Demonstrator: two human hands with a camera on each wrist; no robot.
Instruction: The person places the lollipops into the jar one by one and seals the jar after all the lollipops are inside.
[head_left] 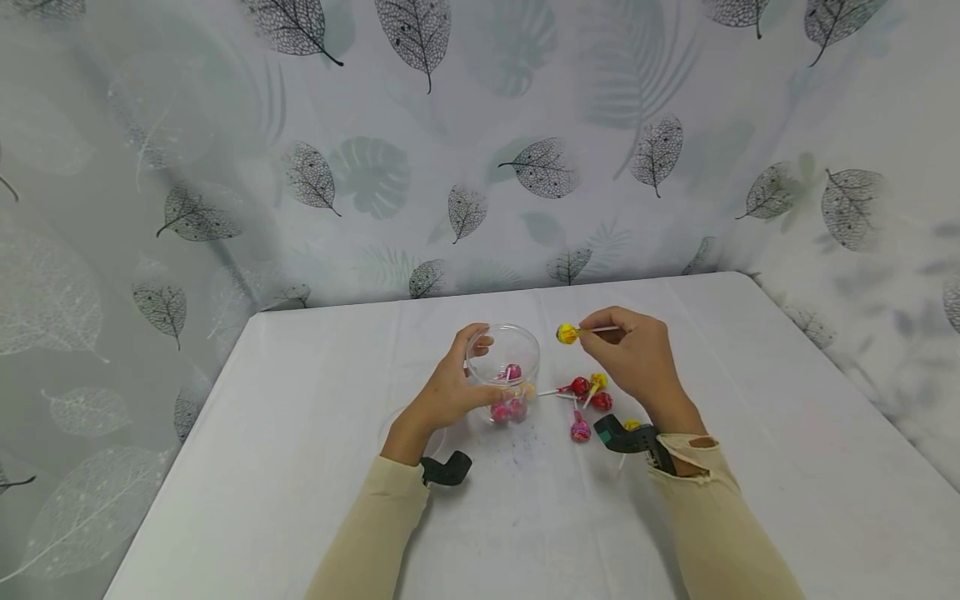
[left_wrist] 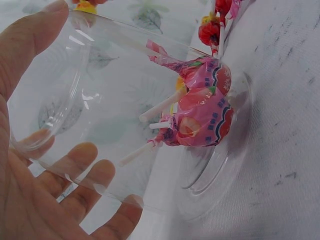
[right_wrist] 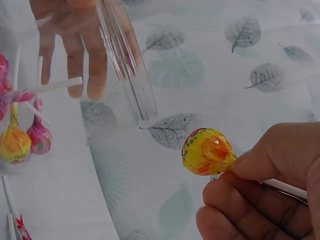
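Note:
A clear plastic jar [head_left: 504, 354] stands on the white table, its open mouth facing up. My left hand [head_left: 450, 385] grips it, with the thumb at the near side and the fingers curled round the far side. Several pink-wrapped lollipops [left_wrist: 205, 112] and a yellow one [right_wrist: 15, 144] lie at the jar's bottom. Just right of the jar's rim, my right hand [head_left: 632, 354] pinches a yellow-wrapped lollipop [right_wrist: 207, 151] by its stick, right below the candy. The candy end points left, towards the jar.
Between jar and right wrist, red lollipops [head_left: 602, 401], a yellow one [head_left: 597, 382] and a pink one [head_left: 581, 429] lie on the table [head_left: 315, 467]. Another yellow lollipop [head_left: 632, 424] is partly hidden by the wrist camera. A clear round lid [head_left: 392, 421] lies beside the left wrist.

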